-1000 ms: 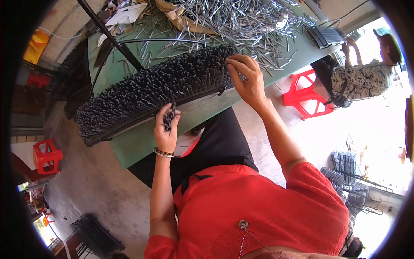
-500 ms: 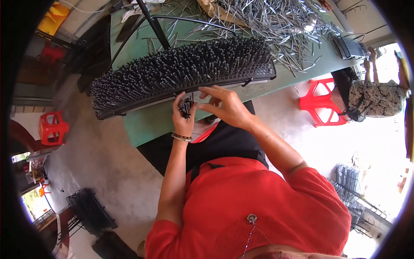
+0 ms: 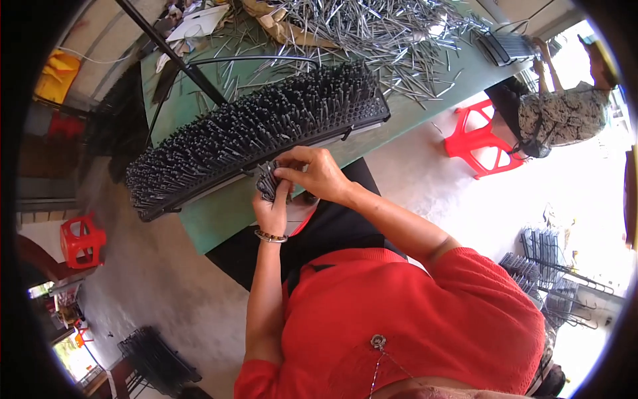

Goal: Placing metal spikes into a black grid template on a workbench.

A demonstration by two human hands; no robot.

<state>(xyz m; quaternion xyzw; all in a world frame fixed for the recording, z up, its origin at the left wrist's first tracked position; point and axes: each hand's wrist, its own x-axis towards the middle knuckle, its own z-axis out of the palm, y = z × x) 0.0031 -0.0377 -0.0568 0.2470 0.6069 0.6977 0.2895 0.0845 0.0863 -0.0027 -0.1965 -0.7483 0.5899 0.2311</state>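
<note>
My left hand is wrapped round a small bundle of thin dark metal pins, whose ends stick out between thumb and fingers. Against the same bundle, my right hand is closed, thumb and fingertips pinching at its upper right side; the exact pin between them is hidden. Just beyond both hands stretches a long, curved black rack with a perforated base, packed with upright dark pins. It lies slanted along the near edge of the green table.
Loose silvery metal strips are heaped at the table's far side beside torn brown paper. To the right, a person works by a red stool and a smaller rack. Black racks stand on the floor lower left.
My right hand has come from the rack's front edge, fingers apart, to pinch at the bundle in my left hand. The view has shifted, so the rack appears more slanted and farther left.
</note>
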